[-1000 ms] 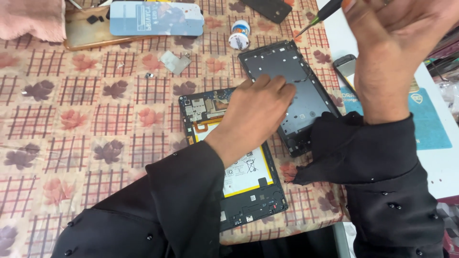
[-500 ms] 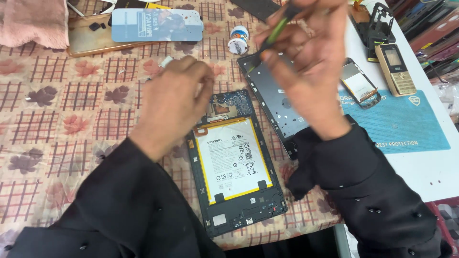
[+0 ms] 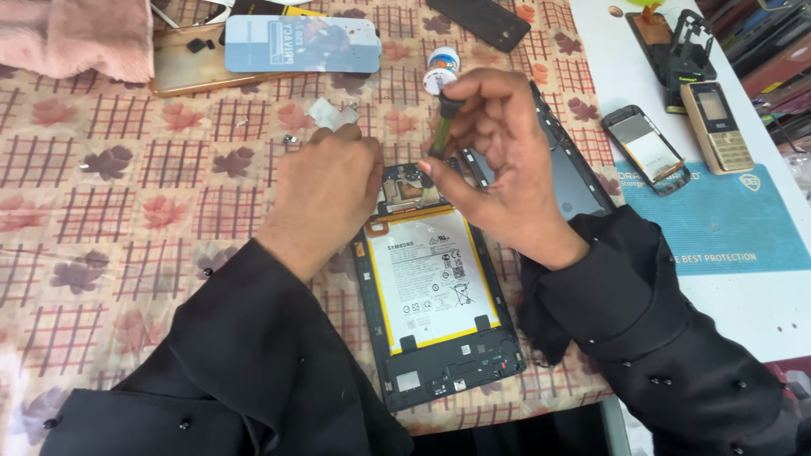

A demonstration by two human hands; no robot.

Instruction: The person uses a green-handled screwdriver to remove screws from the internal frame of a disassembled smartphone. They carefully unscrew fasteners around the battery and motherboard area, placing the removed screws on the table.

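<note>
Evidently steadying it, the left hand presses, fingers curled, on the top edge of the opened tablet, while the right hand pinches a screwdriver upright, tip just above the tablet's upper end, beside the back cover

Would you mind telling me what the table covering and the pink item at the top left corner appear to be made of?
The table covering looks like smooth plastic sheeting: flat printed pattern, faint sheen. The pink item seems a soft fabric towel, with a fuzzy pile.
</note>
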